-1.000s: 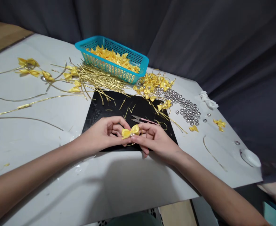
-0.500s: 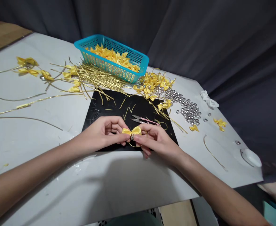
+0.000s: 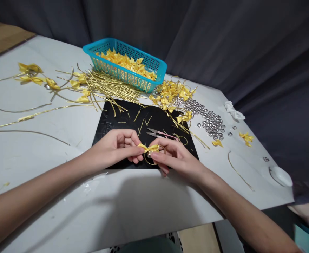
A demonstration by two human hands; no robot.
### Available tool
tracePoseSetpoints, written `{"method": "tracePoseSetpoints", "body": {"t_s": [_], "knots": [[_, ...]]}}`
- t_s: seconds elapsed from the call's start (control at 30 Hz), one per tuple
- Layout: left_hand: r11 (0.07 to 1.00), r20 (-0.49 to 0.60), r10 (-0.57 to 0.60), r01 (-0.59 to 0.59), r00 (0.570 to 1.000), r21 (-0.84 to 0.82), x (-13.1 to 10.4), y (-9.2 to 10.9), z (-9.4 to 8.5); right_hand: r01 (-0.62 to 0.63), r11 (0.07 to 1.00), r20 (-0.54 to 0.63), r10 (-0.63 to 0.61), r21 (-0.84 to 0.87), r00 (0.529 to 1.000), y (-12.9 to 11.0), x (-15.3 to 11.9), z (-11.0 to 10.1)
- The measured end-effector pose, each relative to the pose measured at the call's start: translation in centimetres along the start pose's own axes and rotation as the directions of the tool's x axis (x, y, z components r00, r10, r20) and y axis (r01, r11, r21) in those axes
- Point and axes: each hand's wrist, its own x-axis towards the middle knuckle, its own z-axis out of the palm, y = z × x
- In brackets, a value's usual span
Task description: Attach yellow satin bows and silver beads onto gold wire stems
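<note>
By the black mat's near edge [image 3: 125, 166], the left hand [image 3: 114, 149] and right hand [image 3: 177, 158] pinched a yellow bow [image 3: 151, 149], probably light, soft, best held centrally.

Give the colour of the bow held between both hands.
The bow is yellow; it shows best in the head view.

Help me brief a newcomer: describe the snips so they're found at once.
On the white table lies a black mat. There, just beyond the right hand, are the snips: pink-handled with pointed metal blades, unlike the thin gold cord scraps nearby.
</note>
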Motion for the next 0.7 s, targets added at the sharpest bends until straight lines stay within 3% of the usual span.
{"method": "tracePoseSetpoints", "body": {"t_s": [0.47,0.7], "knots": [[1.000,-0.001,-0.017,0.017,1.000,0.013,0.11,0.13,-0.02,0.089,0.995,-0.090,-0.085,0.042,0.992,0.38,0.28,0.03],[0.999,0.020,-0.028,0.028,0.999,0.032,0.05,0.13,0.06,0.042,0.999,-0.078,-0.041,0.009,0.996,0.36,0.24,-0.07]]}}
